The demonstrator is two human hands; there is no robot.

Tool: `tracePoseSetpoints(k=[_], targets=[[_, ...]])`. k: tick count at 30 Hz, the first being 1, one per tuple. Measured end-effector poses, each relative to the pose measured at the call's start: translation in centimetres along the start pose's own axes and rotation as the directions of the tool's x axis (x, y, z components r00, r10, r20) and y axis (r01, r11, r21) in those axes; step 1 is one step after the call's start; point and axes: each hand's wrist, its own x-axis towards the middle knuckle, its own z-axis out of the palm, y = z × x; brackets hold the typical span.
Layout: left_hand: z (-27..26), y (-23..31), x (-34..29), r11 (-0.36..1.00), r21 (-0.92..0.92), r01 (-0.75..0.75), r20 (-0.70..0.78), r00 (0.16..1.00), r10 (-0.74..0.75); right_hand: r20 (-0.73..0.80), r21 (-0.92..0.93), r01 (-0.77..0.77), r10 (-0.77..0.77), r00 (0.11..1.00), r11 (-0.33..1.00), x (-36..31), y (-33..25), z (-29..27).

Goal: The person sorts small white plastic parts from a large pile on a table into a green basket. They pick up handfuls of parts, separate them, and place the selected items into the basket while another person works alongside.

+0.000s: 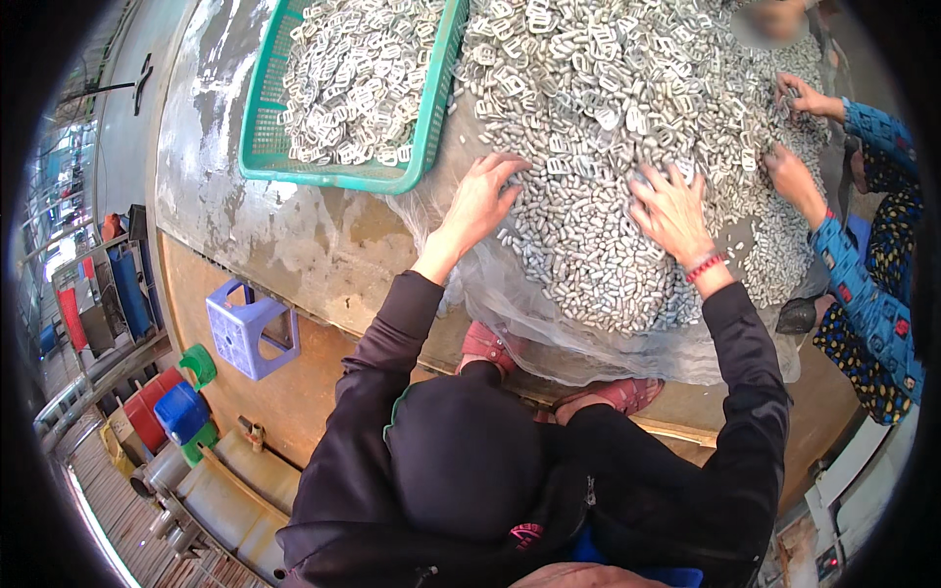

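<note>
A broad pile of silvery-grey metal pieces lies on a plastic sheet in front of me. Its near part is small oval pellets (598, 265); flat buckles with slots (578, 59) are heaped on the far side. My left hand (480, 201) reaches to the pile's left edge, fingers apart and bent, with nothing visible in them. On the pile, where buckles meet pellets, rests my right hand (674, 214), its fingers spread and the tips among the pieces. To the left, a green plastic basket (343, 179) is full of the same kind of buckles.
At the right, a co-worker's hands (796, 184) touch the pile's edge; another person's hand (784, 15) shows at the far right. The wet-looking table (284, 230) extends left. A purple plastic stool (253, 328) stands on the floor. Machinery (245, 480) is at lower left.
</note>
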Motion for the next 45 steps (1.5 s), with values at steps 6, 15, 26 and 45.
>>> tracePoseSetpoints(k=[6, 15, 26, 45], targets=[[1.2, -1.3, 4.3, 0.972, 0.181, -0.151, 0.078, 0.987, 0.139, 0.258, -0.013, -0.118, 0.118, 0.959, 0.993, -6.4, 4.2, -0.9], [3.5, -2.0, 9.8, 0.97, -0.234, -0.068, 0.158, 0.982, 0.107, 0.323, 0.51, -0.392, 0.252, 0.912, 0.766, -10.4, 12.1, -6.6], [15.0, 5.9, 10.1, 0.834, -0.549, -0.061, 0.321, 0.905, 0.278, 0.347, 0.661, -0.689, 0.694, 0.631, 0.296, -10.8, 7.3, 0.9], [-0.2, 19.9, 14.0, 0.897, -0.334, 0.289, 0.785, 0.612, 0.095, 0.319, 0.841, -0.129, 0.289, 0.902, -0.526, -9.2, 4.2, -11.1]])
